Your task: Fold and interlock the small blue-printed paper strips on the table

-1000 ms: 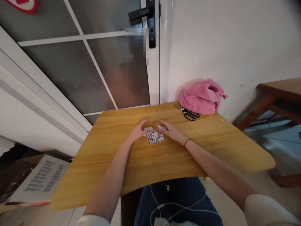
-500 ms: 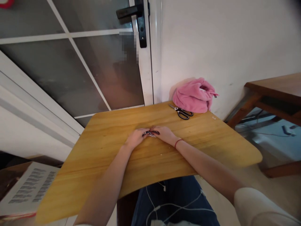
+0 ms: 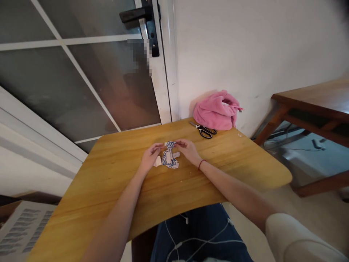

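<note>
A loose heap of small white paper pieces with blue markings (image 3: 169,160) lies on the wooden table (image 3: 114,174) between my hands. Just above the heap, more white and blue paper pieces (image 3: 171,144) span the gap between my fingertips. My left hand (image 3: 152,154) is closed in a pinch at their left end, and a plain pale piece (image 3: 157,161) lies beside its palm. At the other end, the bent fingers of my right hand (image 3: 188,150), with a red cord on the wrist, pinch the pieces too. What is printed on them is too small to read.
Black-handled scissors (image 3: 205,131) lie at the back of the table, beside a pink plush pouch (image 3: 216,111) near the wall. A framed glass door (image 3: 109,83) stands behind. Another wooden table (image 3: 313,102) is at right, a printed carton (image 3: 25,229) at lower left. White earphone wires (image 3: 196,238) cross my lap.
My hands have moved apart from being closed together over a small patterned bunch. The heap of paper pieces now shows between them. The whole view has shifted slightly.
</note>
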{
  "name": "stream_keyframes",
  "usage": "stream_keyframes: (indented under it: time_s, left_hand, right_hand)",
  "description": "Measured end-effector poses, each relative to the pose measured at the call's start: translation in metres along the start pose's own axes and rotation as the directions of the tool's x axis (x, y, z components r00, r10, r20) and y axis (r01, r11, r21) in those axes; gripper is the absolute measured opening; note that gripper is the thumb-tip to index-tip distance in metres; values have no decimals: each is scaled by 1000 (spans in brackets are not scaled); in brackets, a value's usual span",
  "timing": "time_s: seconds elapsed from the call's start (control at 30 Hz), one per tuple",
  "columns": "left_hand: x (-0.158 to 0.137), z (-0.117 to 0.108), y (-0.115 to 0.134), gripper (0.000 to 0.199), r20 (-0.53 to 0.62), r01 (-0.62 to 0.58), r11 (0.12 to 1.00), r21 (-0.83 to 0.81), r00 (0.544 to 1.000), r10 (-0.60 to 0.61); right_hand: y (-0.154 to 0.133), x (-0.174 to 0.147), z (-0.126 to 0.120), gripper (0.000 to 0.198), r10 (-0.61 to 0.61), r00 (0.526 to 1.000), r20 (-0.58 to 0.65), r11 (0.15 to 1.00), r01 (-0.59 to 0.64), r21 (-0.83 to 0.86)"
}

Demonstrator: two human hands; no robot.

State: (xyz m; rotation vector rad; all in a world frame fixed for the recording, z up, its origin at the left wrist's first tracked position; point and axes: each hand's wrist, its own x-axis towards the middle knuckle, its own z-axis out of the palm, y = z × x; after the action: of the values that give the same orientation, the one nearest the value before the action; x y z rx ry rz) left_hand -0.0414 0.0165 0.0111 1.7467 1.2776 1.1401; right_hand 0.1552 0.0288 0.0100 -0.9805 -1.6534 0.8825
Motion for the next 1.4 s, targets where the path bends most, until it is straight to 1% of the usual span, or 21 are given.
stream_keyframes:
  time_s: [0.07,0.13,0.17,0.23,0.3,0.33,0.37,0.4,0.47,0.57,0.63,0.7,0.77,0.83,0.9,0.97,1.07,1.13,1.2,1.3,1.4]
  left_hand:
    - [0,-8,-1,35,-49,-19,986,163,998,27]
    - [-1,-16,2,40,-50,-46,967,250,997,61]
    - [-2,-20,5,43,0,-62,963,264,998,64]
    - [-5,-24,10,57,176,-89,953,290,984,38]
    - [-7,-23,11,78,369,-123,926,357,929,-19]
    - [-8,-21,10,86,436,-148,909,390,899,-41]
    - [-9,-18,8,90,476,-174,895,410,878,-47]
    - [-9,-14,6,89,487,-193,888,417,872,-39]
    - [-8,-7,0,77,463,-217,900,378,886,19]
    - [-7,0,-5,54,403,-246,919,308,909,108]
    - [-8,2,-4,41,357,-232,914,334,928,105]
    - [-11,4,1,32,312,-211,901,379,946,90]
    - [-14,8,9,28,259,-195,902,384,961,98]
    - [-15,11,16,25,164,-149,929,339,982,98]
    - [-14,15,21,21,35,-66,968,241,998,59]
    - [-12,16,24,19,-64,2,993,118,998,6]
    - [-10,12,26,23,-145,-5,999,45,989,12]
    - [-10,7,26,27,-153,-61,995,78,986,72]
    - [-12,1,27,32,-119,-118,988,97,984,129]
    - [-13,-8,27,39,-15,-162,982,99,986,165]
    - [-10,-15,23,42,118,-125,981,151,987,108]
  right_hand:
    - [2,3,-6,22,-94,995,-16,978,89,-188]
    - [6,4,-10,25,-172,982,72,925,186,-330]
    - [8,4,-11,29,-184,972,146,901,226,-369]
    - [12,2,-10,47,-149,937,317,867,278,-413]
    - [15,0,-7,73,-84,874,479,835,324,-444]
    - [16,-1,-6,82,-58,841,537,820,348,-455]
    - [17,-2,-4,86,-44,820,571,808,365,-463]
    - [17,-2,-3,86,-42,810,585,801,377,-466]
    - [16,-2,-1,75,-73,813,578,804,391,-448]
    - [16,-2,0,48,-143,835,531,837,388,-385]
    - [16,-2,0,32,-149,857,493,852,364,-376]
    - [17,-1,1,23,-112,886,450,850,320,-418]
    - [16,-1,3,20,-61,913,403,848,261,-462]
    - [13,-1,4,22,-44,943,329,876,194,-441]
    - [9,-2,4,25,-60,969,239,928,142,-344]
    - [6,-2,3,29,-74,984,163,967,111,-229]
    - [3,-1,-1,34,-79,994,80,986,89,-141]
    - [0,0,-6,31,-103,994,30,989,106,-103]
    - [-2,1,-11,31,-131,991,29,989,132,-62]
    - [-4,2,-18,39,-126,986,109,990,133,-56]
    - [-1,4,-21,44,-82,971,227,984,114,-135]
